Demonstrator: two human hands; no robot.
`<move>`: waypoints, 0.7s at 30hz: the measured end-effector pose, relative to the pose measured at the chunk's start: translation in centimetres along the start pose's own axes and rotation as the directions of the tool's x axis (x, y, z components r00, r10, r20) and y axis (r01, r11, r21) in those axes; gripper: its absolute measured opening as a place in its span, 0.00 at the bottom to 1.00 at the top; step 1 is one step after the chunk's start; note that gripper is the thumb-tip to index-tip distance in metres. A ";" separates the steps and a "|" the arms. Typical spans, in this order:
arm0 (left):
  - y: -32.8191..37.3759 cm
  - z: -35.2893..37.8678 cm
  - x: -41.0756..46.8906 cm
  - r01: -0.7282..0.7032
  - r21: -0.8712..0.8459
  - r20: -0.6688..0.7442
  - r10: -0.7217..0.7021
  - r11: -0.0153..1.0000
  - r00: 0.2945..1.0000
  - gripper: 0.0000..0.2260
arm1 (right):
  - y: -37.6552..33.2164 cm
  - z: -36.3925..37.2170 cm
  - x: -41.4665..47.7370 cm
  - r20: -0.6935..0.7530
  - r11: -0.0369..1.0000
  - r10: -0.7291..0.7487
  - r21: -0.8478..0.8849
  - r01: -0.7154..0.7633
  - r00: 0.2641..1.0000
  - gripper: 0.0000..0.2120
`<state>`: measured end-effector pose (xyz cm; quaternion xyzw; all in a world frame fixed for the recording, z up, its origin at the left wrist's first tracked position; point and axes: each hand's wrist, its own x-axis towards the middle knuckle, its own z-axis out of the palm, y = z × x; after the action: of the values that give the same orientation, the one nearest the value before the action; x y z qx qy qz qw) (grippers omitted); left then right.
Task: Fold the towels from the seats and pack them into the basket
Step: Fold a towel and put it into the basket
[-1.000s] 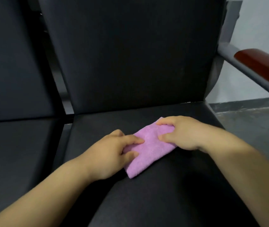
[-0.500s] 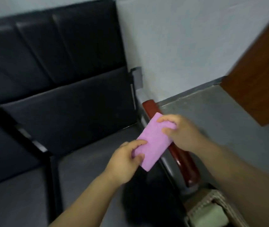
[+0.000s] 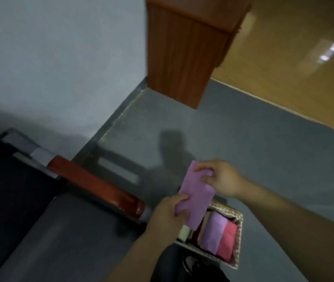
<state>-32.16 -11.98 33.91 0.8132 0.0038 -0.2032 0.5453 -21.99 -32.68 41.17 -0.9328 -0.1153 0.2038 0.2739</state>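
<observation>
A folded pink-purple towel (image 3: 196, 195) hangs in the air above the near-left part of a woven basket (image 3: 238, 244) that stands on the grey floor. My left hand (image 3: 169, 213) pinches the towel's lower left edge. My right hand (image 3: 220, 178) grips its upper right corner. Inside the basket lie a folded lilac towel (image 3: 214, 233), a folded pink-red towel (image 3: 227, 242) and a pale one (image 3: 184, 233) partly hidden behind my left hand.
The dark seat (image 3: 50, 231) and its red-brown armrest (image 3: 99, 188) lie to the left of the basket. A wooden cabinet (image 3: 184, 49) stands against the wall at the top. Shoes (image 3: 194, 265) show just below the basket.
Both hands lifted the folded towel off the seat and carried it right, past the armrest, to above the basket. My view swung right and down with it.
</observation>
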 end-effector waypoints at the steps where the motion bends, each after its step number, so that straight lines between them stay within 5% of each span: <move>1: 0.1 1.7 0.7 0.001 0.003 0.030 -0.001 1.000 1.000 0.19 | 2.1 0.0 -0.7 -0.006 0.998 0.049 0.027 -0.049 0.999 0.18; 10: -4.5 14.0 8.0 0.201 0.131 0.191 -0.224 0.971 0.956 0.20 | 20.7 5.8 0.4 0.161 0.979 0.165 0.094 -0.182 0.973 0.19; 21: -27.2 21.6 15.2 0.406 0.455 0.241 -0.549 0.792 0.800 0.21 | 35.1 28.2 9.8 0.362 0.970 0.104 0.167 -0.175 0.926 0.22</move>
<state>-31.48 -23.39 -2.19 0.8228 0.0731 -0.4790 0.2970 -22.15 -45.27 -3.15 -0.8558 -0.0748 0.3962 0.3241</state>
